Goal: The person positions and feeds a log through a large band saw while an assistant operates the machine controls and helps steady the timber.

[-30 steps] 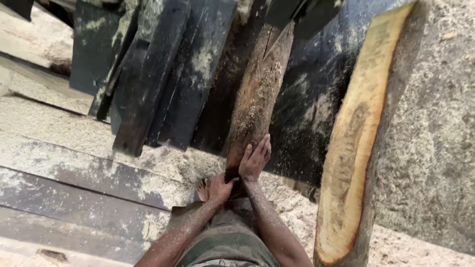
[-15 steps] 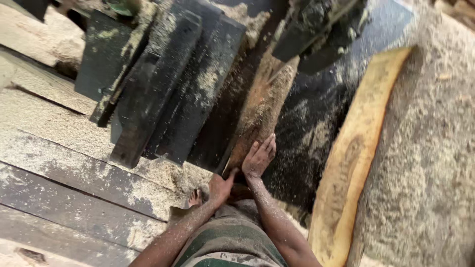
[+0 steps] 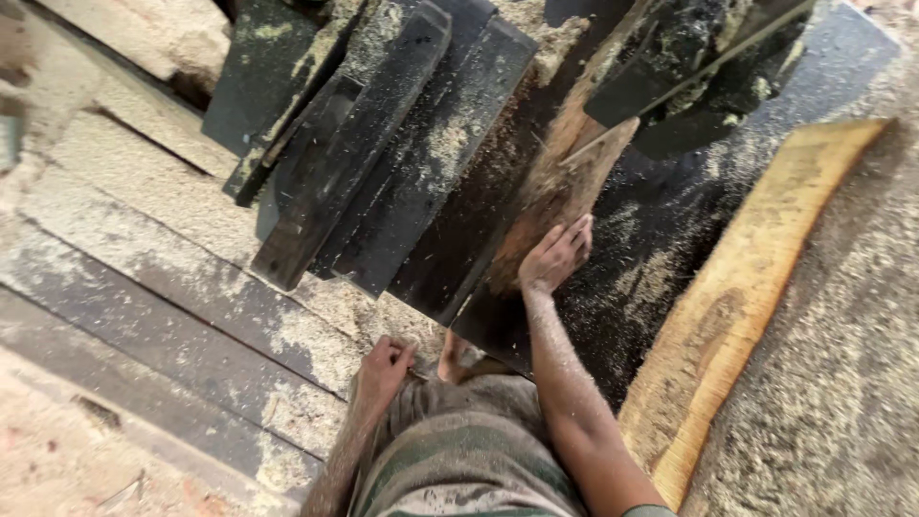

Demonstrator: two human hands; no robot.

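there are two hands. the right hand (image 3: 555,257) lies flat and open on one brown wood piece (image 3: 560,196), fingers spread, pressing on its near end. that wood piece rests on the dark saw table (image 3: 661,249), under a black machine part (image 3: 689,57). the left hand (image 3: 386,367) is curled at the table's near edge; i cannot tell if it holds anything. one long yellow wood slab (image 3: 747,287) lies just beside on the right. sawdust (image 3: 833,383) is all over.
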